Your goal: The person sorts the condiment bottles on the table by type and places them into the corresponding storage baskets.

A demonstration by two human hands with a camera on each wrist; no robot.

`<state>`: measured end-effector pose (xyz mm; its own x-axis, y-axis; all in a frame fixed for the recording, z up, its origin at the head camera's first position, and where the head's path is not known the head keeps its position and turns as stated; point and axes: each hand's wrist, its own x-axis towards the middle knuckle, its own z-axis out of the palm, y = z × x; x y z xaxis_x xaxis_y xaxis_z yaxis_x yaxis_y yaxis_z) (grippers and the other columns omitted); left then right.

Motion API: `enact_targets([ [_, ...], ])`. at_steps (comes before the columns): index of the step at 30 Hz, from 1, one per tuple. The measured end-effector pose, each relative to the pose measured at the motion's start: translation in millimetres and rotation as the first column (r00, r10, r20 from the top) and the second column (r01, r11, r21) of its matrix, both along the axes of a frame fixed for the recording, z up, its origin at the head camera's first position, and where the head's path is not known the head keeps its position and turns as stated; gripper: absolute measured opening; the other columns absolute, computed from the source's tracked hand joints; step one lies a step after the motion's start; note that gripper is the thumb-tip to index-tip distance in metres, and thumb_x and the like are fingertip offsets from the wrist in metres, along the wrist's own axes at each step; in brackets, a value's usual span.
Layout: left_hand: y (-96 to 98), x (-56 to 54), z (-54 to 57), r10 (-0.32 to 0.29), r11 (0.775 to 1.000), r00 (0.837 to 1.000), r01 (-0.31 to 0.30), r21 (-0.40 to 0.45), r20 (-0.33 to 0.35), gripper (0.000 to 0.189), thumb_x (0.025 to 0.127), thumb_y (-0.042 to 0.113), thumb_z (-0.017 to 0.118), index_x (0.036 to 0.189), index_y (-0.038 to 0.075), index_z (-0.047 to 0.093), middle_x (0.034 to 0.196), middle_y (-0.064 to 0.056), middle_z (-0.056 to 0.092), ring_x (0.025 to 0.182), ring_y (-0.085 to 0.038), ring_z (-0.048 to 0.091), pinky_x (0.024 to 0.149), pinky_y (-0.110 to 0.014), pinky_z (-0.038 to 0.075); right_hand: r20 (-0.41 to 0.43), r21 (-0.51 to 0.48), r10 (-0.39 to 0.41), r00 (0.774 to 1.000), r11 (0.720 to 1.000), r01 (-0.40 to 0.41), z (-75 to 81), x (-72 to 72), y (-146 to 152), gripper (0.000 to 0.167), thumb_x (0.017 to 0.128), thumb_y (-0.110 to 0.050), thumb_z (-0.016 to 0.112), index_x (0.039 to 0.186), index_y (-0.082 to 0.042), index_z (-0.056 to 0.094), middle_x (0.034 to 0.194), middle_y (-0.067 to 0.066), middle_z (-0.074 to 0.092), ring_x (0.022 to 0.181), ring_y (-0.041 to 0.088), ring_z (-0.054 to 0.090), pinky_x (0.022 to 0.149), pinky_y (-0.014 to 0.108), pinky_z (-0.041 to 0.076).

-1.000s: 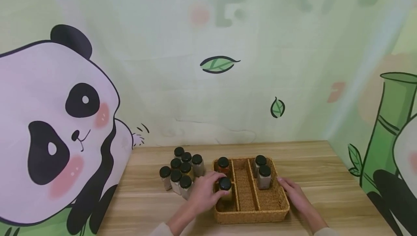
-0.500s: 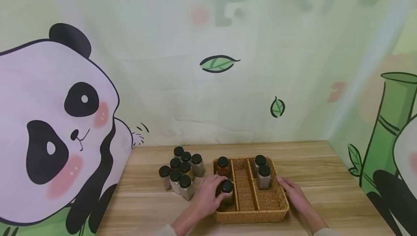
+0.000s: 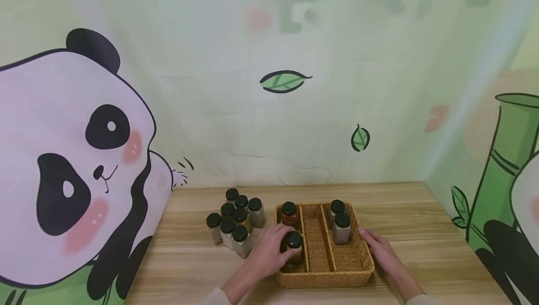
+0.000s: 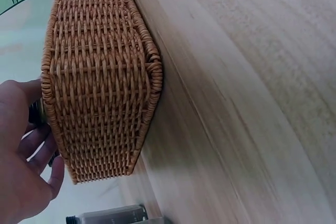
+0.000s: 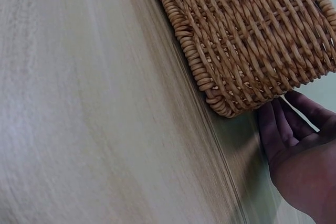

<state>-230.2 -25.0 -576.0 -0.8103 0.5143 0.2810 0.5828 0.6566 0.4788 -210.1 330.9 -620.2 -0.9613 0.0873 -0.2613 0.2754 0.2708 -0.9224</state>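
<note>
In the head view my left hand (image 3: pixel 269 251) grips a black-lidded spice jar (image 3: pixel 294 240) standing in or just above the front-left compartment of a wicker basket (image 3: pixel 324 280). Its lower part is hidden by the hand and basket. Behind it, in the back-left compartment, stands a jar with red contents (image 3: pixel 289 214). The right compartment has two pale-filled jars (image 3: pixel 341 232) at its back end. Straight fingers of my right hand (image 3: pixel 383 251) rest against the basket's right side; the right wrist view shows these fingers (image 5: pixel 281 124) touching the weave.
Left of the basket, several black-lidded jars (image 3: pixel 241 242) stand in a cluster on the wooden table (image 3: pixel 185 258). A printed panda-and-bamboo cloth (image 3: pixel 219 122) hangs at the back and sides. Wicker dividers (image 3: pixel 329 244) separate the basket's compartments.
My left hand has moved slightly right and down with the jar, which sits a little lower in the front-left compartment. My right hand has stayed at the basket's side.
</note>
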Motion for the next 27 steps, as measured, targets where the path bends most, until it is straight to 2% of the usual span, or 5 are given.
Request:
enact_targets([
  [8, 0.0, 1.9, 12.3, -0.016, 0.996, 0.997, 0.022, -0.085, 0.072, 0.059, 0.096, 0.042, 0.081, 0.145, 0.014, 0.062, 0.137, -0.003, 0.066, 0.13, -0.028, 0.06, 0.11, -0.058, 0.046, 0.005, 0.004, 0.003, 1.0, 1.0, -0.003, 1.7, -0.6, 1.2, 0.092, 0.106, -0.066, 0.047, 0.159, 0.009, 0.035, 0.163, 0.034, 0.034, 0.152, 0.051, 0.03, 0.124, 0.062, 0.023],
  [15, -7.5, 0.3, 25.6, -0.035, 0.99, 0.993, 0.05, -0.134, 0.11, 0.067, 0.094, 0.045, 0.082, 0.148, 0.014, 0.059, 0.141, -0.005, 0.064, 0.125, -0.026, 0.064, 0.102, -0.044, 0.055, 0.002, 0.015, 0.011, 1.0, 1.0, -0.011, 3.7, 0.5, 0.6, 0.091, 0.108, -0.064, 0.046, 0.158, 0.011, 0.034, 0.163, 0.035, 0.032, 0.152, 0.052, 0.03, 0.124, 0.063, 0.022],
  [18, -17.3, -0.3, 34.0, -0.011, 0.993, 0.99, 0.028, -0.114, 0.144, 0.069, 0.093, 0.045, 0.082, 0.149, 0.014, 0.058, 0.143, -0.008, 0.062, 0.122, -0.027, 0.065, 0.097, -0.043, 0.057, 0.009, 0.009, 0.016, 1.0, 1.0, -0.016, 3.4, -0.1, -0.8, 0.09, 0.108, -0.063, 0.046, 0.159, 0.011, 0.034, 0.163, 0.035, 0.032, 0.152, 0.052, 0.029, 0.124, 0.063, 0.021],
  [20, -26.4, -1.4, 41.6, 0.006, 0.995, 0.988, 0.009, -0.099, 0.151, 0.068, 0.093, 0.043, 0.083, 0.149, 0.013, 0.058, 0.145, -0.012, 0.06, 0.126, -0.032, 0.063, 0.1, -0.047, 0.056, 0.013, 0.007, 0.014, 1.0, 1.0, -0.014, 3.2, -0.7, -1.2, 0.09, 0.108, -0.063, 0.046, 0.159, 0.01, 0.034, 0.164, 0.034, 0.033, 0.152, 0.052, 0.029, 0.124, 0.063, 0.021],
  [27, -67.3, -9.0, 67.2, 0.058, 0.996, 0.995, -0.052, -0.072, 0.079, 0.062, 0.092, 0.037, 0.085, 0.142, 0.007, 0.063, 0.135, -0.01, 0.063, 0.124, -0.031, 0.062, 0.099, -0.049, 0.056, 0.023, 0.007, 0.017, 1.0, 1.0, -0.017, 0.0, -2.1, 0.7, 0.095, 0.106, -0.067, 0.046, 0.16, 0.01, 0.032, 0.165, 0.034, 0.03, 0.153, 0.052, 0.026, 0.124, 0.064, 0.02],
])
